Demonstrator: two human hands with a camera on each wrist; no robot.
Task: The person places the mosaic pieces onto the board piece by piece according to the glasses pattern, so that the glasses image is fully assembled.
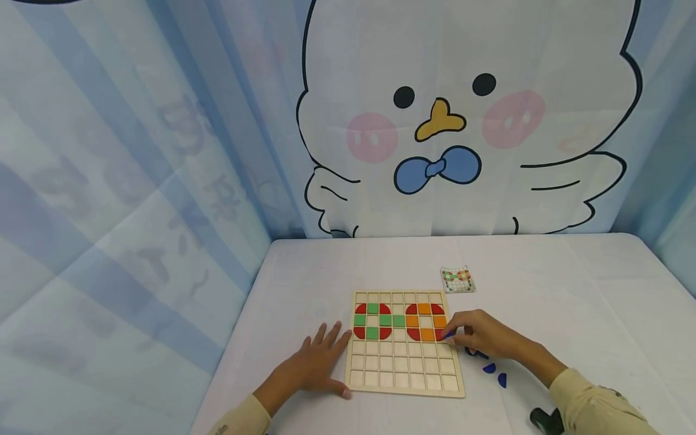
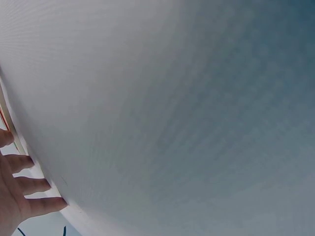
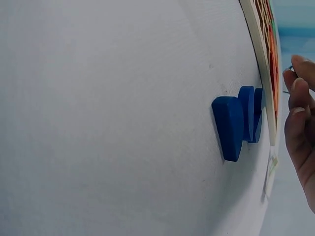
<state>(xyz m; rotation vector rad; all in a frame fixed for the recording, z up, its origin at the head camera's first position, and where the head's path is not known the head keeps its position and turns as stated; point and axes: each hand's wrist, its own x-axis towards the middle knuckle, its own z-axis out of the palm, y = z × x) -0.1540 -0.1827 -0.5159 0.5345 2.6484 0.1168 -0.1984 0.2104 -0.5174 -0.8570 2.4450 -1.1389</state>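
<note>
A square wooden grid board (image 1: pixel 402 349) lies on the table, its upper rows holding red, green and orange pieces in two ring-like patterns. My left hand (image 1: pixel 318 362) rests with fingers spread at the board's left edge, and its fingers (image 2: pixel 34 185) also show in the left wrist view. Over the board's right edge, my right hand (image 1: pixel 481 332) pinches a small blue piece (image 1: pixel 449 333) between thumb and fingertips, close by a red corner piece. Several more blue pieces (image 1: pixel 489 368) lie on the table below that hand; in the right wrist view they look thick, with curved sides.
Behind the board's far right corner lies a small card (image 1: pixel 458 280) printed with a coloured grid pattern. A dark object (image 1: pixel 546 421) sits by the right sleeve at the near edge. The white table (image 1: pixel 571 290) ends at a curtain printed with a cartoon figure.
</note>
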